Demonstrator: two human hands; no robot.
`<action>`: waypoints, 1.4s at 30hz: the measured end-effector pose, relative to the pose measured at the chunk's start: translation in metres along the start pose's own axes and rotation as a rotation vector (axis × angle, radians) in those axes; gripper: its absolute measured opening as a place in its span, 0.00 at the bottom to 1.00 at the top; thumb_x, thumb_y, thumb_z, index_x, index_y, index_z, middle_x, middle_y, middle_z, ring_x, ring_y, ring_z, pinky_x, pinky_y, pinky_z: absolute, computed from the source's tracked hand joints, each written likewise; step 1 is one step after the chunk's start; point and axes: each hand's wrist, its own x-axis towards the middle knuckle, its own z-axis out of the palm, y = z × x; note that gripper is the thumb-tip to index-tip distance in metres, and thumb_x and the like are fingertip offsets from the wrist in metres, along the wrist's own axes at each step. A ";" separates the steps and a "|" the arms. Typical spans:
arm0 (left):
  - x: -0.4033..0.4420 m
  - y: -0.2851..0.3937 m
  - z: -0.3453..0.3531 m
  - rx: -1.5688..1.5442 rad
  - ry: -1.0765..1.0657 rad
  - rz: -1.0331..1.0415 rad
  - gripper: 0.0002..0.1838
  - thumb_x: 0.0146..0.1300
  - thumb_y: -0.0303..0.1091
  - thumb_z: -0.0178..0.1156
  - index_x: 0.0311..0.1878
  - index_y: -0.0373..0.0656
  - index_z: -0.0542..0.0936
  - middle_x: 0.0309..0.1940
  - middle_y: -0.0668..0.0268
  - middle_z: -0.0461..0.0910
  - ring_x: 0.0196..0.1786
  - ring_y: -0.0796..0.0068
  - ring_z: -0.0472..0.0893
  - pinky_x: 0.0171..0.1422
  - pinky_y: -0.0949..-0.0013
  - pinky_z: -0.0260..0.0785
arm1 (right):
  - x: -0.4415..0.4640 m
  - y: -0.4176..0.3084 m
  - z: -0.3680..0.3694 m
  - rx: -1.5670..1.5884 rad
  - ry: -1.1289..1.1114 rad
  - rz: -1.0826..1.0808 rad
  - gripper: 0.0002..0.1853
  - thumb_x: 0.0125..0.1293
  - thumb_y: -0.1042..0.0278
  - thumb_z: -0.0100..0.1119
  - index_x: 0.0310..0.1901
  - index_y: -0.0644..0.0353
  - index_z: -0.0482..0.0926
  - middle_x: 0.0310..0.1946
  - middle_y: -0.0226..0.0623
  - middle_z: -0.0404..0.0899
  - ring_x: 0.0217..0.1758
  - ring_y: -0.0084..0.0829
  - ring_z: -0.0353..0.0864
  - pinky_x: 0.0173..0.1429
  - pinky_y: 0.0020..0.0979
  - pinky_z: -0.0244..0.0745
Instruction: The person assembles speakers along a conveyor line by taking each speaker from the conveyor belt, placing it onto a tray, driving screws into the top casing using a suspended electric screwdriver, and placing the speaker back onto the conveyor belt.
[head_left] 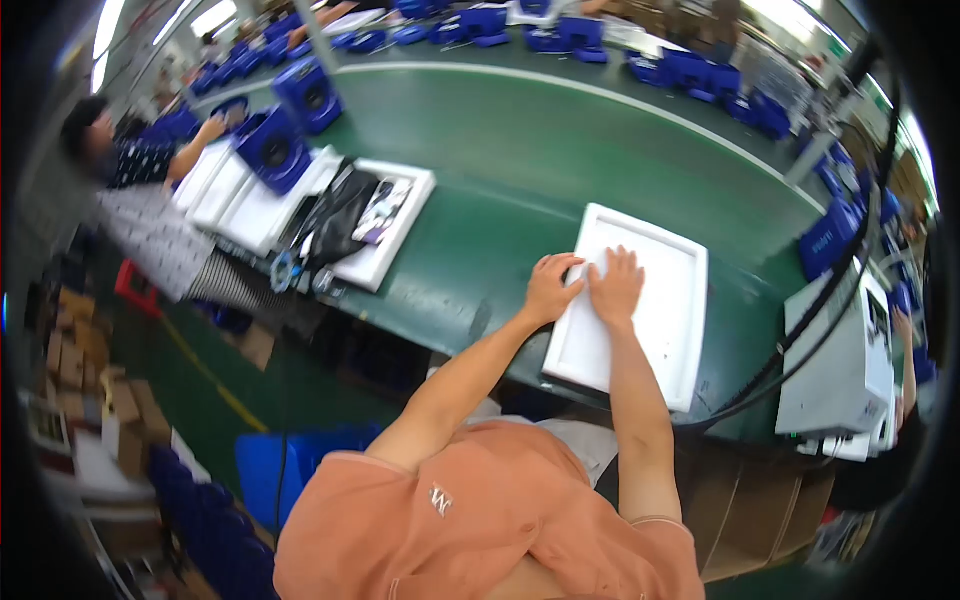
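A white foam tray [665, 320] with a raised rim lies on the green table in front of me. My right hand [617, 285] rests flat on the tray's inner surface, fingers stretched out and holding nothing. My left hand [550, 288] is at the tray's left rim, its fingers bent and thumb apart, with nothing visible between them. Whether its fingertips press on the rim I cannot tell.
To the left, another white tray [410, 215] holds black bags and small parts. Blue speaker-like housings [275, 150] stand beyond it, near a person [150, 200]. A grey machine [835, 350] with black cables stands at right. A blue stool [270, 470] is below.
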 end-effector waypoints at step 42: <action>0.467 -0.366 -0.576 -1.182 1.333 -0.836 0.56 0.59 0.60 0.74 0.82 0.53 0.53 0.80 0.55 0.59 0.77 0.42 0.63 0.68 0.20 0.66 | -0.001 -0.019 -0.010 0.042 -0.017 0.037 0.21 0.63 0.77 0.50 0.59 0.67 0.74 0.73 0.50 0.69 0.81 0.53 0.60 0.82 0.50 0.51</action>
